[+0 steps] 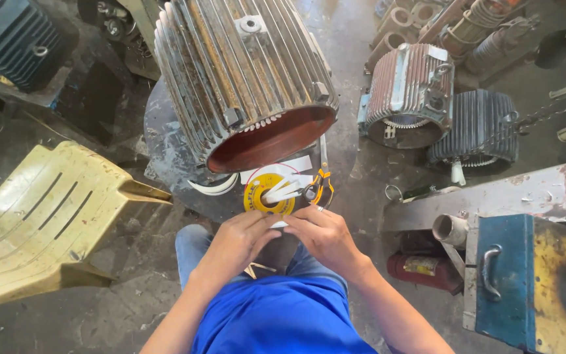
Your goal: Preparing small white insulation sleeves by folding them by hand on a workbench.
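My left hand [237, 241] and my right hand [322, 235] meet just below a yellow roll of tape [268, 193], pinching a small white strip [279, 224] between their fingertips. Several more white strips lie across the roll. Scissors with orange handles [322, 183] lie right of the roll, close to my right hand. A large ribbed motor housing [244, 78] with a red-brown inside stands tilted on the round metal stand [165, 151] behind them.
A pale yellow plastic chair [40, 223] lies at the left. Two smaller ribbed motor housings [407, 92] stand at the upper right. A blue and yellow metal box [532, 282] and a red cylinder [427, 269] are at the right. The floor is grimy concrete.
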